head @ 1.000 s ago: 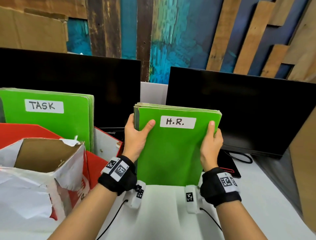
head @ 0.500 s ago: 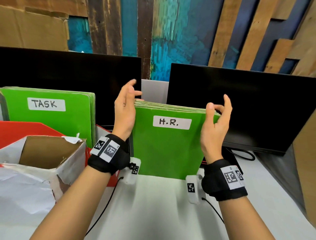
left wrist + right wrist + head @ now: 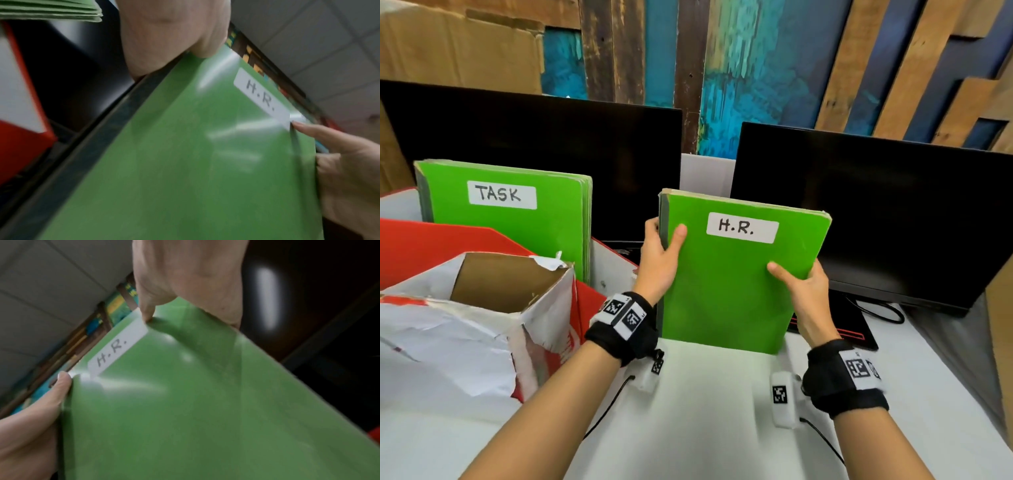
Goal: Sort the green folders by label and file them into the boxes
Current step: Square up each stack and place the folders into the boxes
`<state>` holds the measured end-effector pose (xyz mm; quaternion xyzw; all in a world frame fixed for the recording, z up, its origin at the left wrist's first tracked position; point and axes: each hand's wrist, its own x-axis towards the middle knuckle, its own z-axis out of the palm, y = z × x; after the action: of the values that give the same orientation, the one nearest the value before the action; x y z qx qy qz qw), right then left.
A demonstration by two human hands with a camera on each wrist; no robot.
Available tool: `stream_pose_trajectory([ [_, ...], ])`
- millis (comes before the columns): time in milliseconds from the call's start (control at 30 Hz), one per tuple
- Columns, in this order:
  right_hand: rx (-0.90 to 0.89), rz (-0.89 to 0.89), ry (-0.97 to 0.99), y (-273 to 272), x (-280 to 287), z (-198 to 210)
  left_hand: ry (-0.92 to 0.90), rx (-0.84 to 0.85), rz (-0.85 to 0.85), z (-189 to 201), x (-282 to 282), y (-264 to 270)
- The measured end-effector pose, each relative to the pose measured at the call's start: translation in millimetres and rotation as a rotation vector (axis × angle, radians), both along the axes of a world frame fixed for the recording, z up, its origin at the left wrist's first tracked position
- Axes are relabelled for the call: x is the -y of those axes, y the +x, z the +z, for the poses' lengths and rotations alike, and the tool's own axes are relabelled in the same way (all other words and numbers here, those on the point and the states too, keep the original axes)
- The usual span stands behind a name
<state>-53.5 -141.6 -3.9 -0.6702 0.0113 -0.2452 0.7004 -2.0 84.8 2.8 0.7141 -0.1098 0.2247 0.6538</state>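
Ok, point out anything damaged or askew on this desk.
The white cardboard box at front left is torn: ragged rim, brown card exposed. The H.R. folders, gripped by the left hand and right hand, tilt slightly clockwise.

White bench (image 3: 705,428) in front of me: two dark monitors (image 3: 876,219) at back, torn red-white boxes (image 3: 482,325) on left.

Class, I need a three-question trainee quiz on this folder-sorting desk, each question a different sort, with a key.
1. True or false: the left hand and right hand both hold the green H.R. folder stack.
2. What word labels the green folder stack standing in the red cardboard box?
3. Behind the held stack stands: A) black monitor B) window C) printer.

Key: 1 true; 2 TASK; 3 A.
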Motion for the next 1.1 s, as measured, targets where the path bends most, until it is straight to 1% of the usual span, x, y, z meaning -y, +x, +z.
stream_pose_trajectory([
  [67, -0.067, 0.059, 0.038, -3, 3, -9, 0.142, -0.029, 0.011, -16, -2, -4],
  [100, -0.072, 0.071, 0.069, -4, 4, -10, 0.249, -0.032, 0.035, -20, -4, -5],
  [167, -0.059, 0.083, 0.124, -6, 3, -10, 0.514, -0.015, 0.178, -15, -5, -14],
  [200, -0.048, 0.082, 0.144, -7, 1, -10, 0.613, 0.033, 0.275, -7, -7, -23],
  [233, -0.034, 0.074, 0.156, -8, 0, -9, 0.669, 0.118, 0.359, 3, -9, -34],
  [333, 0.001, 0.070, 0.171, -14, -5, -2, 0.738, 0.449, 0.561, 35, -32, -70],
  [400, 0.037, 0.081, 0.196, -18, -6, 7, 0.724, 0.582, 0.682, 48, -59, -88],
  [467, 0.081, 0.077, 0.236, -21, -8, 19, 0.706, 0.636, 0.797, 54, -89, -102],
  [567, 0.142, 0.034, 0.295, -24, -15, 39, 0.714, 0.565, 0.913, 47, -129, -117],
  [633, 0.176, 0.015, 0.345, -26, -21, 55, 0.763, 0.452, 0.913, 37, -148, -123],
  [733, 0.247, 0.000, 0.449, -31, -32, 77, 0.851, 0.304, 0.884, 18, -161, -124],
  [800, 0.282, -0.012, 0.526, -31, -39, 88, 0.822, 0.249, 0.894, 5, -161, -122],
  [867, 0.282, 0.005, 0.610, -31, -46, 95, 0.775, 0.292, 0.882, -4, -156, -120],
  [1000, 0.230, 0.112, 0.739, -24, -69, 100, 0.697, 0.526, 0.813, -11, -129, -119],
  [1100, 0.205, 0.179, 0.778, -21, -96, 107, 0.657, 0.666, 0.731, -12, -113, -119],
])
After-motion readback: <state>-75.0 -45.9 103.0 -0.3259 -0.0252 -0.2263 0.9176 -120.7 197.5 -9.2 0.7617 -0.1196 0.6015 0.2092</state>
